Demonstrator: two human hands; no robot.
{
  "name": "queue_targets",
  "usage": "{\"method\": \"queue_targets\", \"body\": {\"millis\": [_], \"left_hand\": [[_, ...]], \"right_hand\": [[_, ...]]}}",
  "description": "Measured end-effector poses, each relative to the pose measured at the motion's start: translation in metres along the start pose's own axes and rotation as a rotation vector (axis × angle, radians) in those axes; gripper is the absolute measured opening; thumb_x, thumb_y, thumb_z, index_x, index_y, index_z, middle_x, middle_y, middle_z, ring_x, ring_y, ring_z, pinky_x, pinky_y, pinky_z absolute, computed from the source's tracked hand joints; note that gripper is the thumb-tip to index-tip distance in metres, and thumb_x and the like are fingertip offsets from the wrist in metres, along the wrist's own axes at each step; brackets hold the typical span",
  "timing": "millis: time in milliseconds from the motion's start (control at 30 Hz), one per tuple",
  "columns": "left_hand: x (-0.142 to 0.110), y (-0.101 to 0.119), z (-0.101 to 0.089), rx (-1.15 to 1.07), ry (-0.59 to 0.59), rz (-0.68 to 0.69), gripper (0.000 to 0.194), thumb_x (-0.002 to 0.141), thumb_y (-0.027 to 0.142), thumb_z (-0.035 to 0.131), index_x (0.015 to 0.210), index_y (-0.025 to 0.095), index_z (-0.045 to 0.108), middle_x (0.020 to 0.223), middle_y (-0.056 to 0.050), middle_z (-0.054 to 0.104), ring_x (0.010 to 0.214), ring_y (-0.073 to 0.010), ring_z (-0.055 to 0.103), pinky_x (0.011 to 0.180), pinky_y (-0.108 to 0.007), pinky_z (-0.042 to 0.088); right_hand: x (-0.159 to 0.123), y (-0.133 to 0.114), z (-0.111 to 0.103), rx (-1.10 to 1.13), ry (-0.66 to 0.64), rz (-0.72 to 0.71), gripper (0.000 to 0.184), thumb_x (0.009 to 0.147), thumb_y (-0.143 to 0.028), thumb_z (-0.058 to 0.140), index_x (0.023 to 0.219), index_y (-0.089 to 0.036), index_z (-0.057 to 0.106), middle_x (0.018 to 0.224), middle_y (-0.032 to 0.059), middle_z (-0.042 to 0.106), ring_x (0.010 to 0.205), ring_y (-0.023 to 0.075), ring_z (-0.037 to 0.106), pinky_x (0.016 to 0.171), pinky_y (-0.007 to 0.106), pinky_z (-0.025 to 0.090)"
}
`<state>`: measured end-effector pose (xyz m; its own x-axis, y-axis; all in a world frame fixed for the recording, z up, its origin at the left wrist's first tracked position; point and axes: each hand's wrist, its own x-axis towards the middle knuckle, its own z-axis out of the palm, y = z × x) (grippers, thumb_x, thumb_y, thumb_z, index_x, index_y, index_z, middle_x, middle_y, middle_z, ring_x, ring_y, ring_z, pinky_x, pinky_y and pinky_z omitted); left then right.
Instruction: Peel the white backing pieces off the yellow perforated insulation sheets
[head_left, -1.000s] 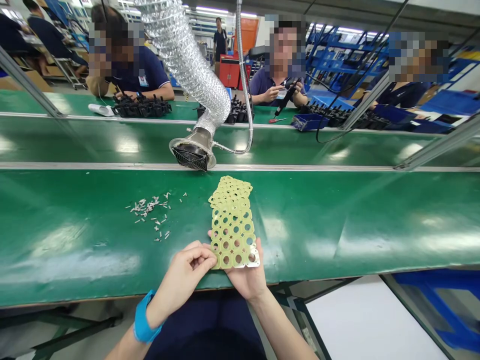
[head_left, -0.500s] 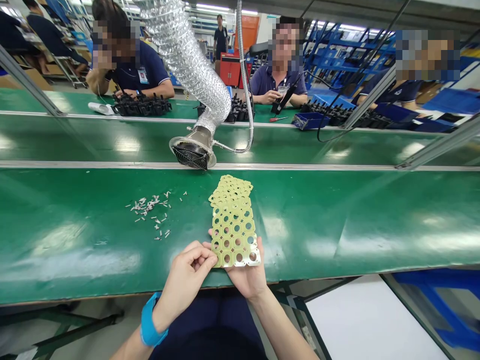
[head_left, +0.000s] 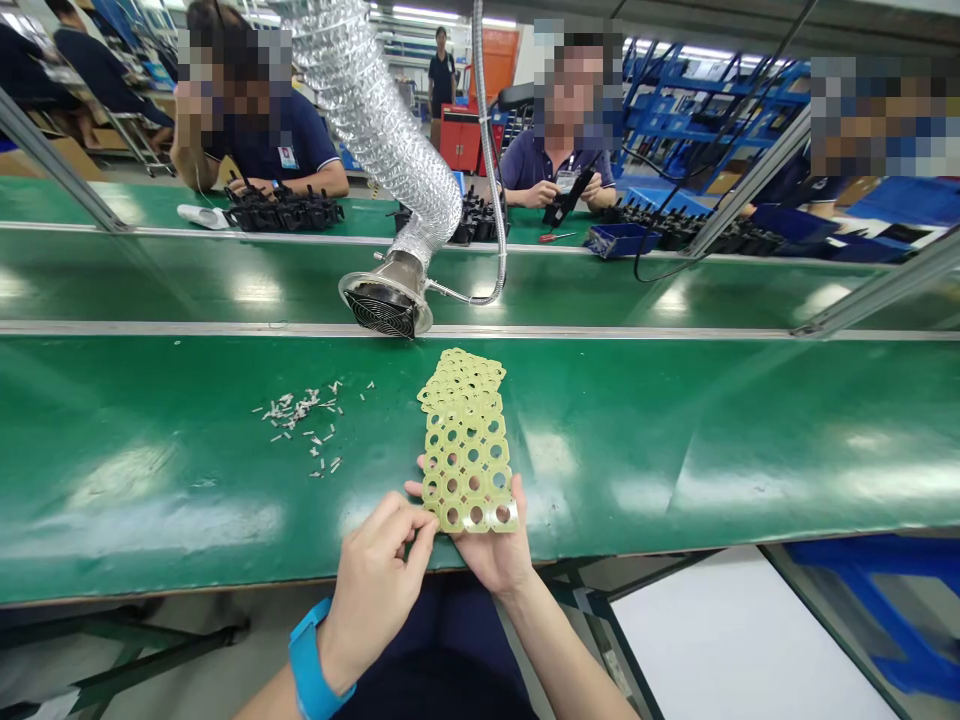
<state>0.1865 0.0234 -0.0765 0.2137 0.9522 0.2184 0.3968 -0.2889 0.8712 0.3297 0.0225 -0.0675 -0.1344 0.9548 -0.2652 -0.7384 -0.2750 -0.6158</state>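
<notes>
A yellow-green panel (head_left: 473, 485) with rows of round holes slants up over the near part of the bench. My left hand (head_left: 388, 555), a blue band on its wrist, is closed with thumb and forefinger pinching the panel's lower left corner. Palm up beneath the panel, my right hand (head_left: 499, 560) supports it, its thumb along the right edge and fingertips showing past the left edge. Beyond the panel's far end lie more yellow-green perforated pieces (head_left: 466, 372), overlapping at angles. Left of them, small pale strips (head_left: 300, 408) are scattered on the green bench (head_left: 637, 430).
A silver duct (head_left: 420, 170) with a black-grilled fan (head_left: 382, 312) hangs above the bench just beyond the pieces. Metal posts slant at both sides. Across the bench several people sit by black parts (head_left: 285, 210) and a blue bin (head_left: 619, 240). A white board (head_left: 750, 640) is low right.
My left hand has shifted slightly right at the panel's corner, its wrist lower and further right. The panel's near edge has tilted slightly, and its bright glare has shrunk. My right hand stays nearly still.
</notes>
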Motion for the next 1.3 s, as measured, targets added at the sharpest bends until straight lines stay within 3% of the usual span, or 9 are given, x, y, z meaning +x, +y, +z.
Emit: {"method": "queue_targets", "body": {"millis": [433,767,933,1300], "left_hand": [[0.0049,-0.0064,-0.0071,-0.139,-0.082,-0.087,0.027,0.092,0.034,0.054,0.074,0.02,0.067,0.072,-0.002,0.06,0.064,-0.0145,0.054,0.059,-0.024,0.041],[0.0016,-0.0059,-0.0019,-0.072,-0.032,0.05,0.024,0.094,0.025,0.052,0.074,0.019,0.063,0.068,0.0,0.056,0.057,-0.011,0.048,0.054,-0.022,0.038],[0.0002,-0.0048,-0.0004,-0.018,0.016,0.158,0.018,0.094,0.019,0.052,0.079,0.018,0.062,0.072,0.0,0.059,0.064,-0.0112,0.054,0.062,-0.022,0.04],[0.0036,-0.0077,-0.0025,-0.084,-0.038,0.059,0.021,0.093,0.025,0.055,0.076,0.019,0.065,0.07,0.0,0.059,0.059,-0.011,0.051,0.055,-0.022,0.039]], "right_hand": [[0.0012,0.0014,-0.0022,0.037,-0.022,-0.016,0.07,0.078,-0.075,0.052,0.126,-0.025,0.06,0.138,0.0112,0.056,0.118,0.0354,0.059,0.108,0.053,0.031],[0.0014,0.0013,-0.0036,0.053,-0.042,-0.022,0.067,0.08,-0.073,0.051,0.124,-0.024,0.063,0.133,0.0101,0.061,0.114,0.0353,0.061,0.107,0.053,0.034],[0.0022,0.0026,-0.0052,0.039,-0.044,-0.015,0.066,0.079,-0.074,0.051,0.123,-0.026,0.063,0.133,0.0095,0.061,0.114,0.0354,0.061,0.106,0.053,0.034],[0.0031,0.0,-0.0041,0.057,-0.021,0.006,0.067,0.079,-0.073,0.051,0.122,-0.024,0.063,0.131,0.0094,0.062,0.113,0.035,0.062,0.107,0.053,0.034]]}}
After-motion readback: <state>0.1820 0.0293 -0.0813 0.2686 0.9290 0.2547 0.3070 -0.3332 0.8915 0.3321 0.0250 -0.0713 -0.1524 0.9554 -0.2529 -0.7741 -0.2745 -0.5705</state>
